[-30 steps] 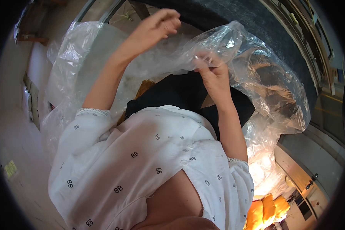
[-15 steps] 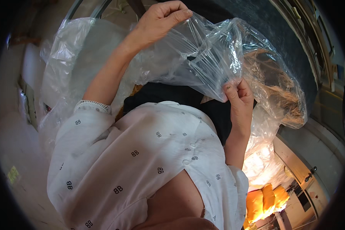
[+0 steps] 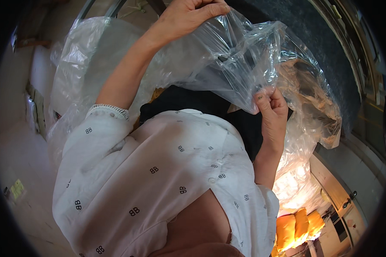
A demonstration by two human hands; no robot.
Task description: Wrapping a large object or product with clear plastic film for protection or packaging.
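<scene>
A large sheet of clear plastic film (image 3: 227,60) is stretched between my two hands, gathered into tight creases. At the top of the view my left hand (image 3: 191,16) pinches one edge between thumb and fingers. Lower and to the right, my right hand (image 3: 272,103) grips another edge, its thumb pressed against the fingers. Loose film spreads across my dark-clothed lap and over to the left. More of it bunches on the right, where brownish material (image 3: 313,94) shows through. Whether the film is a flat sheet or a bag, I cannot tell.
Orange-yellow padded bundles (image 3: 298,229) sit at the lower right beside brightly lit plastic. A wooden cabinet (image 3: 330,173) with a dark handle stands near them. Dark metal bars (image 3: 116,7) rise at the upper left. A dark surface (image 3: 296,25) lies beyond the film.
Both hands have shifted slightly to the right with the film between them, my left hand also a little upward. The whole view has moved a little. Both grips stay closed.
</scene>
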